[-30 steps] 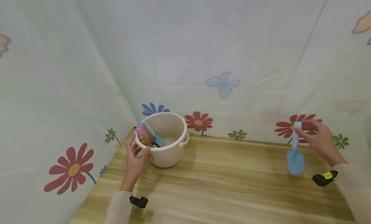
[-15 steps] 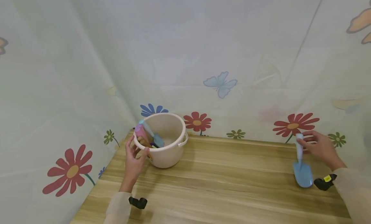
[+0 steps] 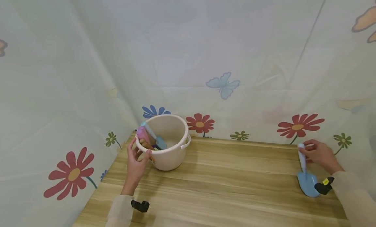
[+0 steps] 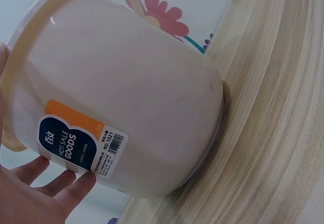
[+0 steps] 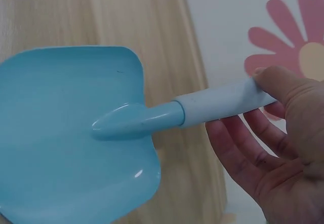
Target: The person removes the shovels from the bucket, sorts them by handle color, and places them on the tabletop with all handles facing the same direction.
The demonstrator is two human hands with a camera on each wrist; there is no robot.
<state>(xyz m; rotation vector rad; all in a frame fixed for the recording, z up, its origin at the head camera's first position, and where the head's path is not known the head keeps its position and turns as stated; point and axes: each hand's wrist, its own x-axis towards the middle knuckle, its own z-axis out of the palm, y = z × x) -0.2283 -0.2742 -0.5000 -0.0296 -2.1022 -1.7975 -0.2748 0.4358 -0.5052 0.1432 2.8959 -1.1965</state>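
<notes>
At the left of the head view, my left hand holds a cream plastic bucket at its rim, the fingers spread along the outer wall. The bucket stands on the wooden table and carries a label. Inside lean a small blue toy shovel, a pink-purple piece and a brown piece; others are partly hidden. Far to the right, my right hand pinches the pale handle of a larger blue shovel, its blade low over the table.
The wood-grain table runs between the two hands. A pale curtain printed with flowers and butterflies rises behind the table and along its left side. The bucket's handle hangs at its right.
My right hand has lowered the shovel toward the table and its blade has swung nearer to me. The left hand and the bucket stay in place.
</notes>
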